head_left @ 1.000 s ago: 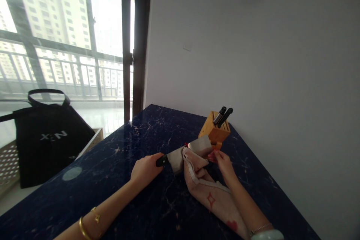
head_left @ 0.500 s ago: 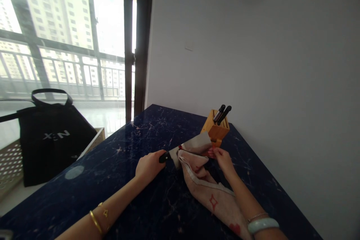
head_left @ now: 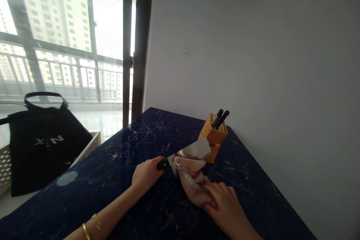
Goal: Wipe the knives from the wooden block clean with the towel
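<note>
Left hand [head_left: 147, 173]: fingers curled around the black handle [head_left: 163, 164] of a cleaver [head_left: 198, 148], whose blade [head_left: 188, 152] slants to the far right. Right hand [head_left: 227, 207]: fingers gripping a bunched pink towel [head_left: 188, 183] (pale hem visible) that lies against the blade's near side. Behind the blade's right end, a wooden knife block [head_left: 211, 132] bears two black-handled utensils [head_left: 224, 117]. Beneath, a dark-blue marbled surface [head_left: 157, 129]; left, black lettered fabric [head_left: 46, 157].

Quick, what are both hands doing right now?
Left hand: closed around the cleaver by its black handle.
Right hand: closed on the pink cloth.
</note>
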Demonstrator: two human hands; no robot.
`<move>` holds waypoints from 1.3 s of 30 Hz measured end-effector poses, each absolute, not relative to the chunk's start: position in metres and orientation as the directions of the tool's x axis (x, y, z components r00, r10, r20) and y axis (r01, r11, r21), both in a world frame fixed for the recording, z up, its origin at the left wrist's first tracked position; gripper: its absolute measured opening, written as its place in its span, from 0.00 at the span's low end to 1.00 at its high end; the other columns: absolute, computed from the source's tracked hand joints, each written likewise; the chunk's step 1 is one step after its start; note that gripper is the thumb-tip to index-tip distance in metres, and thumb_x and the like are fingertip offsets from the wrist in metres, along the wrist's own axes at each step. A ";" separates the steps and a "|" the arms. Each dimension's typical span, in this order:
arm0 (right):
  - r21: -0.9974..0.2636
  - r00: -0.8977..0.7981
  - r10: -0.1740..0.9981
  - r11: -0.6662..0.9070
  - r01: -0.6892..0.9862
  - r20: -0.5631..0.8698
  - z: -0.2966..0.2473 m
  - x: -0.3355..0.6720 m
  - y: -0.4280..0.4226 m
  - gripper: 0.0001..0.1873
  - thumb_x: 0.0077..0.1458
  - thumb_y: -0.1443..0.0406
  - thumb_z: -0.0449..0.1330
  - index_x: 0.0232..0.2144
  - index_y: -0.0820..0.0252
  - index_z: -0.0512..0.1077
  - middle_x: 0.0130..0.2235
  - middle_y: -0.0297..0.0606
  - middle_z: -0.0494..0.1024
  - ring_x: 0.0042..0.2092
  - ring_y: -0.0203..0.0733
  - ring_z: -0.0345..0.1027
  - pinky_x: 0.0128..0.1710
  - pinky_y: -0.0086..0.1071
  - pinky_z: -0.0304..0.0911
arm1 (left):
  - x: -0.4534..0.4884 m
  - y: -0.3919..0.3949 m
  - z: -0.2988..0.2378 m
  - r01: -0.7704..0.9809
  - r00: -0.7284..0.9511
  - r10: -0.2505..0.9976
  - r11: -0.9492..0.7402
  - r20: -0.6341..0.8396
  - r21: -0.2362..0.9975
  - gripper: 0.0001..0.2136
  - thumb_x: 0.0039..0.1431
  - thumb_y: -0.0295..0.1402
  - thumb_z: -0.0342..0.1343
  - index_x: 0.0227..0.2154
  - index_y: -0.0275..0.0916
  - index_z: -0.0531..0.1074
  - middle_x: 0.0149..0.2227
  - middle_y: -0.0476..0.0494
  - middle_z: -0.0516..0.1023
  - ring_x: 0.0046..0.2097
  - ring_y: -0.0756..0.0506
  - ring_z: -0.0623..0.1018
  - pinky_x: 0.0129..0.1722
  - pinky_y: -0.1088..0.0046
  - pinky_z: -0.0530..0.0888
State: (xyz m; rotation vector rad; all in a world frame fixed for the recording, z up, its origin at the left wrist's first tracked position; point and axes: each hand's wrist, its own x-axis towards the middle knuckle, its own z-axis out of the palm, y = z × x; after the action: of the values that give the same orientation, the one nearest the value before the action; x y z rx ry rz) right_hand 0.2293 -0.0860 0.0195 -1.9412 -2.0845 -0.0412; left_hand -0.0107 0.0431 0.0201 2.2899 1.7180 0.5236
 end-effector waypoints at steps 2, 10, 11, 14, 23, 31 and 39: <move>-0.122 -0.049 0.964 0.083 0.989 0.262 0.019 0.232 -0.076 0.14 0.47 0.67 0.57 0.38 0.47 0.69 0.42 0.29 0.73 0.42 0.41 0.62 0.39 0.33 0.49 | -0.011 0.043 0.019 0.871 0.248 0.956 -0.290 0.155 0.396 0.11 0.49 0.35 0.50 0.37 0.54 0.70 0.32 0.53 0.78 0.34 0.44 0.76 0.26 0.75 0.60; 0.062 -0.086 0.927 0.068 0.996 0.366 0.022 0.245 -0.035 0.14 0.50 0.71 0.52 0.39 0.53 0.68 0.40 0.36 0.73 0.41 0.43 0.61 0.39 0.36 0.47 | -0.010 0.041 0.023 0.879 0.232 0.962 -0.271 0.144 0.392 0.11 0.51 0.36 0.49 0.37 0.53 0.70 0.32 0.51 0.78 0.34 0.44 0.76 0.27 0.75 0.60; 0.073 -0.086 0.925 0.063 0.995 0.370 0.023 0.242 -0.033 0.15 0.49 0.72 0.52 0.39 0.55 0.68 0.41 0.37 0.72 0.41 0.44 0.60 0.40 0.37 0.47 | -0.009 0.041 0.023 0.879 0.235 0.961 -0.273 0.143 0.390 0.11 0.51 0.36 0.49 0.37 0.53 0.70 0.32 0.51 0.78 0.34 0.45 0.76 0.27 0.75 0.60; 0.056 -0.055 0.915 0.036 0.998 0.400 0.030 0.225 -0.033 0.15 0.45 0.73 0.53 0.38 0.58 0.67 0.40 0.40 0.71 0.42 0.46 0.60 0.41 0.38 0.47 | -0.009 0.041 0.023 0.877 0.242 0.960 -0.279 0.141 0.391 0.10 0.51 0.35 0.49 0.37 0.52 0.70 0.32 0.52 0.78 0.34 0.45 0.76 0.27 0.76 0.60; -0.163 -0.045 0.862 0.146 0.976 0.505 0.027 0.160 -0.010 0.11 0.48 0.71 0.54 0.36 0.58 0.66 0.37 0.39 0.70 0.42 0.46 0.62 0.42 0.37 0.55 | -0.010 0.041 0.025 0.873 0.264 0.954 -0.298 0.139 0.386 0.12 0.51 0.34 0.49 0.39 0.54 0.69 0.33 0.52 0.78 0.36 0.43 0.77 0.29 0.75 0.63; -0.406 0.070 0.817 0.208 0.890 0.572 0.025 0.166 0.005 0.08 0.51 0.72 0.52 0.35 0.57 0.67 0.36 0.37 0.71 0.41 0.42 0.64 0.41 0.33 0.57 | -0.010 0.039 0.024 0.880 0.276 0.947 -0.318 0.165 0.353 0.12 0.52 0.34 0.48 0.39 0.53 0.69 0.34 0.51 0.78 0.36 0.43 0.77 0.29 0.75 0.62; -0.395 -0.102 0.835 0.359 0.846 0.540 0.033 0.154 0.001 0.10 0.50 0.74 0.52 0.33 0.57 0.68 0.35 0.36 0.71 0.41 0.40 0.64 0.41 0.31 0.56 | -0.012 0.041 0.020 0.869 0.284 0.941 -0.334 0.185 0.366 0.10 0.51 0.34 0.48 0.37 0.52 0.69 0.32 0.52 0.78 0.36 0.44 0.77 0.28 0.75 0.61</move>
State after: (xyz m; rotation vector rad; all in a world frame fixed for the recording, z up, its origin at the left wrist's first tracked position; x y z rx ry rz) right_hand 0.1543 0.0008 0.0326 -1.4607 -1.9156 -0.0189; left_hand -0.0121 0.0409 0.0204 2.3550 1.6846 0.5495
